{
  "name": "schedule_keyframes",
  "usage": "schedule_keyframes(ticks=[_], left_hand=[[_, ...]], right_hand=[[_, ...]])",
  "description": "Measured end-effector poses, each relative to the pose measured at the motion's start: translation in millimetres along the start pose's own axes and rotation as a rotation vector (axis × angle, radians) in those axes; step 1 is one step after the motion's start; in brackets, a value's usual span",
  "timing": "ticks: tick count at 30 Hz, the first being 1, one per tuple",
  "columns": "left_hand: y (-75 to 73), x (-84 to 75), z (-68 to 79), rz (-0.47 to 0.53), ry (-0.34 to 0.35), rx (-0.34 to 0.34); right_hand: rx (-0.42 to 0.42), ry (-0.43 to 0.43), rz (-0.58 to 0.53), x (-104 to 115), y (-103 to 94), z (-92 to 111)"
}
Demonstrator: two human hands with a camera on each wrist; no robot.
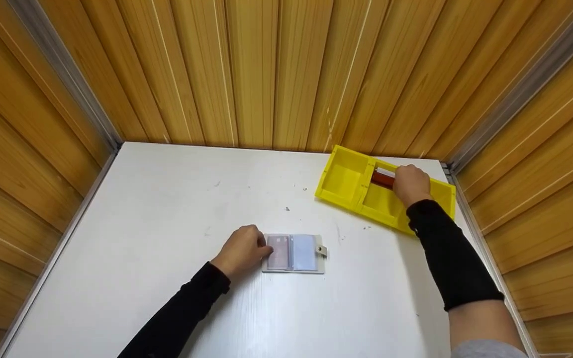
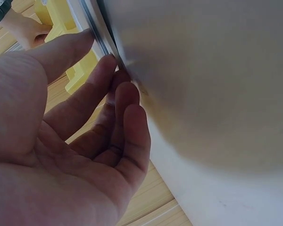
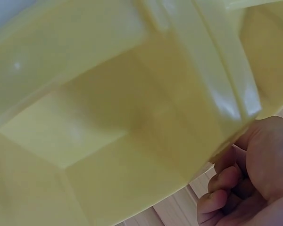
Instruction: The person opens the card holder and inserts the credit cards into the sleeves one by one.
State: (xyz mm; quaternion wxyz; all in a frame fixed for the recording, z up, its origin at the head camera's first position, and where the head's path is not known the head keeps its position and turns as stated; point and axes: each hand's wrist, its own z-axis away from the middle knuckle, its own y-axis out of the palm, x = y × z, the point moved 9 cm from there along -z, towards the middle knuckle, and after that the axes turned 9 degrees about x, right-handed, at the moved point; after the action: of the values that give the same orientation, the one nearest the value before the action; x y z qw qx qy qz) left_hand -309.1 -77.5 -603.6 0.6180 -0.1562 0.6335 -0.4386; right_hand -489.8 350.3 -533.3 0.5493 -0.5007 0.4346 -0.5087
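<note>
An opened card holder (image 1: 321,269) with clear sleeves and a snap tab lies on the white table. A pinkish card (image 1: 278,251) shows on its left side and a pale blue sleeve (image 1: 304,252) on its right. My left hand (image 1: 241,251) pinches the holder's left edge between thumb and fingertips. At the back right, my right hand (image 1: 412,185) is over the yellow tray (image 1: 361,186), its fingers curled at the end of a dark red and white object (image 1: 384,178) in the middle compartment. The thumb and fingertips there are hidden in the right wrist view.
Dividers split the tray into compartments; it stands near the back right corner of the table (image 1: 167,199). Wood-pattern walls (image 1: 251,74) close off the back and both sides. Small dark marks dot the tabletop.
</note>
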Motion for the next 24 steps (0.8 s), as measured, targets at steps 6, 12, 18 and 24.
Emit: schedule_keyframes(ticks=[6, 12, 18, 24], left_hand=[[0.3, 0.9, -1.6, 0.000, -0.004, 0.001], [0.8, 0.6, -2.1, -0.002, 0.002, -0.003], [1.6, 0.7, -1.4, -0.006, 0.004, -0.002], [1.0, 1.6, -2.5, -0.017, 0.003, -0.005]], right_hand=[[0.017, 0.007, 0.049, 1.7, 1.4, -4.3], [-0.007, 0.006, 0.072, -2.3, 1.7, -5.7], [-0.034, 0.002, 0.059, -4.8, 1.2, -3.2], [-0.064, -0.013, 0.063, -3.4, -1.0, -2.3]])
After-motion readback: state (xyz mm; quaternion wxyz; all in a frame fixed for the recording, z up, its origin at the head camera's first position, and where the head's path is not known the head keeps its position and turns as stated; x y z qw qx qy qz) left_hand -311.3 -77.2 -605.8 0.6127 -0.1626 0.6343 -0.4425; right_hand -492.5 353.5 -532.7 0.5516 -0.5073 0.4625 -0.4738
